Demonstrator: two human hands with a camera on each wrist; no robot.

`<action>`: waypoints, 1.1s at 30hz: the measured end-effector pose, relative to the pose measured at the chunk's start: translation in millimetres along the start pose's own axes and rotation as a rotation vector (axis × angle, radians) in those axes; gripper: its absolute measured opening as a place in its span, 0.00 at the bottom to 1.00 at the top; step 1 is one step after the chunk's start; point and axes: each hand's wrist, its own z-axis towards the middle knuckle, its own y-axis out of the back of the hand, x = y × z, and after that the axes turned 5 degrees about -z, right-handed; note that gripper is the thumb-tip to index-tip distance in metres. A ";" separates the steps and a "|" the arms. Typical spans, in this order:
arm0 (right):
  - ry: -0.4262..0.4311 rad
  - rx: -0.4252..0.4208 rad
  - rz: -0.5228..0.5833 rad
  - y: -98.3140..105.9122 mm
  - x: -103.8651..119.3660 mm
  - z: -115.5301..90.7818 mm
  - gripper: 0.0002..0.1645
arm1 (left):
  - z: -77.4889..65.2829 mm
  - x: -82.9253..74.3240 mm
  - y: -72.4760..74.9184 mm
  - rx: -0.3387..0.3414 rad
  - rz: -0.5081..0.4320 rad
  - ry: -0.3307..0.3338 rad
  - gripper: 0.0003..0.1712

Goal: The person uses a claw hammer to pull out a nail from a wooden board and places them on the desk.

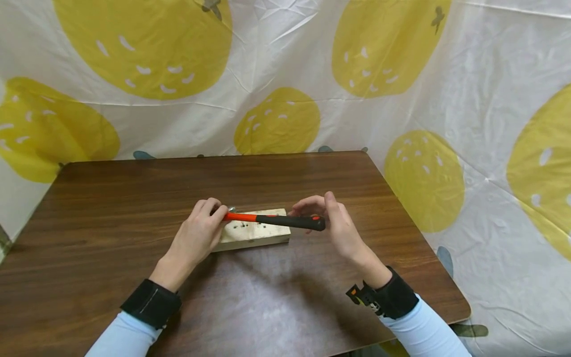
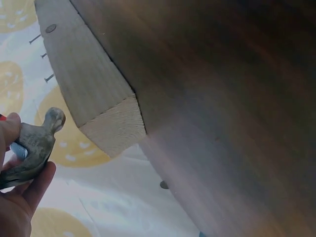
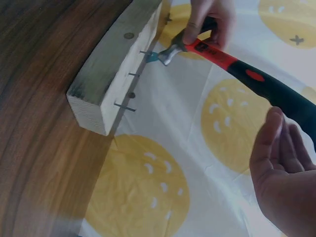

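My left hand (image 1: pixel 196 233) grips a claw hammer (image 1: pixel 290 222) close to its head, its fingers and thumb about the neck. The metal hammer head (image 2: pixel 37 145) shows in the left wrist view. The hammer's red-and-black handle points right, over a pale wooden block (image 1: pixel 254 241). Several nails (image 3: pixel 125 107) stick out of the block's upper face. At the black handle end is my right hand (image 1: pixel 345 233), fingers loosely bent and parted from the thumb, not wrapped around the grip. In the right wrist view a fingertip (image 3: pixel 274 112) comes right at the handle's edge.
The block lies on a brown wood-grain table (image 1: pixel 111 213). Behind the table and along its right side hangs a white cloth (image 1: pixel 276 54) with yellow fruit prints. Black bands (image 1: pixel 151 303) circle both wrists.
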 end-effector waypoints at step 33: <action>-0.075 0.126 -0.158 -17.7 -46.3 6.5 0.06 | 10.3 -6.9 -4.6 -0.123 -0.234 0.095 0.11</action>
